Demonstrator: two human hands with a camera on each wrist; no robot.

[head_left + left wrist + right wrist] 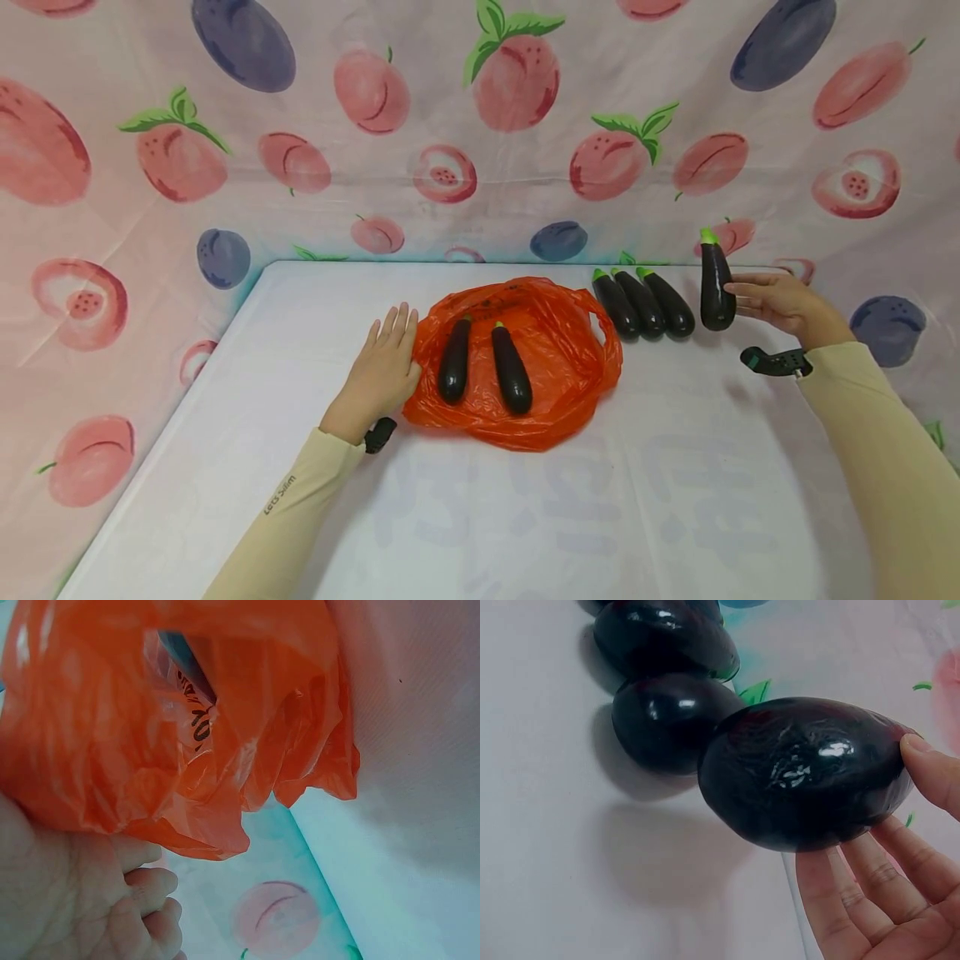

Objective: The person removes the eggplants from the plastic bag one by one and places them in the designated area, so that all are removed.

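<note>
My right hand (787,304) pinches a dark eggplant (717,287) with a green stem, between thumb and fingers. In the right wrist view this eggplant (802,776) is held above the table, its shadow falling below. Left of it, three eggplants (643,304) lie side by side near the table's back edge. An orange-red plastic bag (555,375) lies spread wide, with one eggplant (453,367) and another eggplant (512,371) in it. My left hand (382,362) rests against the bag's left side with fingers straight; the left wrist view shows its palm beside the plastic (90,750).
A white table (600,517) carries everything. Behind it and along the left hangs a pink cloth (510,167) printed with fruit. The bag's handle loop (597,329) lies beside the row of eggplants.
</note>
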